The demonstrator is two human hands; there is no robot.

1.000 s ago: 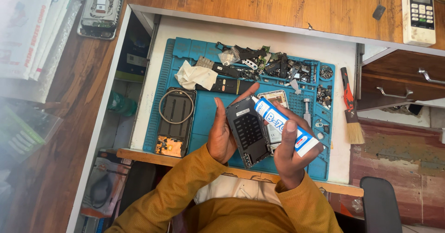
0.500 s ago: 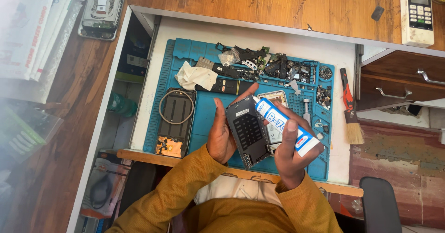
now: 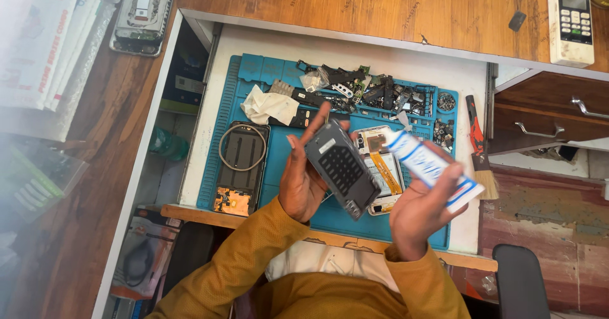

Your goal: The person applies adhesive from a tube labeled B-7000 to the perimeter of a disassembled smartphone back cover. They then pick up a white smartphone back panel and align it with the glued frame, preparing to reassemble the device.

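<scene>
Looking down from my head camera, I see an opened phone (image 3: 240, 167) lying on the left of the blue mat (image 3: 288, 167), with a white cloth (image 3: 269, 105) just above it. My left hand (image 3: 303, 176) is raised over the mat, its fingers curled around a dark phone panel (image 3: 342, 169) held tilted against the palm. Just right of the panel, another opened phone (image 3: 380, 167) lies on the mat between my hands. My right hand (image 3: 422, 211) grips a white and blue tube (image 3: 425, 163), its nozzle pointing up and left, close beside the panel. A brush (image 3: 480, 151) lies farther right, off the mat.
</scene>
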